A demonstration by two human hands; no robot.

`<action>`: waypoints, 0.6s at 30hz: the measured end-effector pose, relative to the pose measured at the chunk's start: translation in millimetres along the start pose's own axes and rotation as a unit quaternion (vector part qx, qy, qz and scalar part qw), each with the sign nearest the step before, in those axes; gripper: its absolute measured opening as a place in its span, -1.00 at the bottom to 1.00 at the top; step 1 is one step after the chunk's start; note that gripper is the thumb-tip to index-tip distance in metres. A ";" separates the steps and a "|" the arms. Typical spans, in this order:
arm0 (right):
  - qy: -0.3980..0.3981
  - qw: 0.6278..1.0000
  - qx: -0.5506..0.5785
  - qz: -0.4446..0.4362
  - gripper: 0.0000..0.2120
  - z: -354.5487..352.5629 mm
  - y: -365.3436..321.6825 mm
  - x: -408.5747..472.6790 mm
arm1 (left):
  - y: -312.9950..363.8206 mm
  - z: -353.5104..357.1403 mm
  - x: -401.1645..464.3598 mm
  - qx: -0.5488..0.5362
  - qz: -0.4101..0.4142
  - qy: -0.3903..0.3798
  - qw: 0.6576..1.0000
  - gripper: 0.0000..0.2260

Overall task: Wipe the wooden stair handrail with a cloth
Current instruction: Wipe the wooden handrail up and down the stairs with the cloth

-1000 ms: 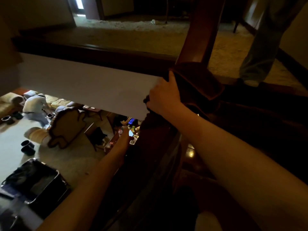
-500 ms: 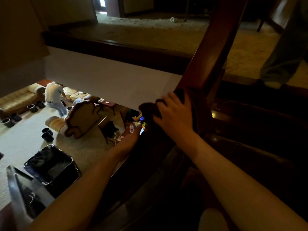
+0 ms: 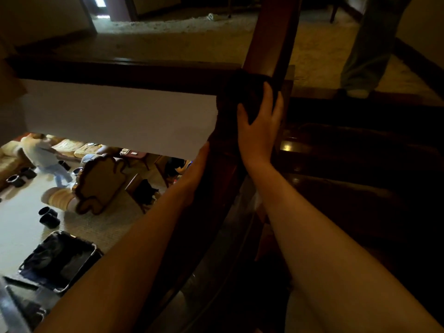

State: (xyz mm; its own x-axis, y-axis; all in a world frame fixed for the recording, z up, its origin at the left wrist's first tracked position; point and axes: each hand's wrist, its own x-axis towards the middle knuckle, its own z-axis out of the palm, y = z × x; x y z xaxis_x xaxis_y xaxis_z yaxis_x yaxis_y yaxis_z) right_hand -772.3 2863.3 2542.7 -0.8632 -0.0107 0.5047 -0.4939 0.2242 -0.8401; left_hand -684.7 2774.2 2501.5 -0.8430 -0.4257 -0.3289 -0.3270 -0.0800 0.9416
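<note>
Here, the right hand [image 3: 258, 126] presses a dark cloth [image 3: 242, 94] around the wooden handrail [image 3: 271, 39], fingers clamped on it – best kept wrapped snug, I judge – while the left hand [image 3: 199, 164] rests against the rail's side, its grip hidden; a bin [image 3: 60, 263] downstairs holds dark, unclear contents.

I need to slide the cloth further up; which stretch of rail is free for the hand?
Free: the handrail above the cloth, bare up to the frame's top edge. Crowded: just below, where the right hand presses the cloth and the left hand grips the rail's left side.
</note>
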 end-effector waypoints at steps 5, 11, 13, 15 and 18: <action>-0.012 0.997 0.056 0.046 -0.40 -1.1 7.7 -22.5 | -9.5 -4.5 9.3 0.001 0.050 0.009 0.999 -0.09; -0.006 0.997 0.063 0.053 -0.40 0.4 8.3 -43.7 | -7.8 -2.5 1.9 0.032 0.065 -0.001 0.997 -0.27; -0.006 0.996 0.059 0.063 -0.41 0.5 9.7 -52.4 | -8.5 -3.7 2.3 0.032 0.057 -0.011 0.998 -0.19; -0.012 0.996 0.057 0.073 -0.41 0.0 9.0 -57.1 | -6.9 -4.2 1.0 0.029 0.055 -0.020 0.998 -0.26; -0.009 0.995 0.065 0.073 -0.41 0.0 10.4 -70.9 | -9.9 -5.3 2.0 0.044 0.068 -0.044 0.996 -0.41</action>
State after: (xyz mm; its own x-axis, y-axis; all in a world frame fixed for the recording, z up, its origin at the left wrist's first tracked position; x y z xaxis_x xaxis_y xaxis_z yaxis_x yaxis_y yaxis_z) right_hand -716.2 2866.3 2498.2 -0.9280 -0.0051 0.3725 -0.3712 0.0958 -0.9236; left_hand -681.0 2769.4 2491.9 -0.9150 -0.3459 -0.2077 -0.2406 0.0546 0.9691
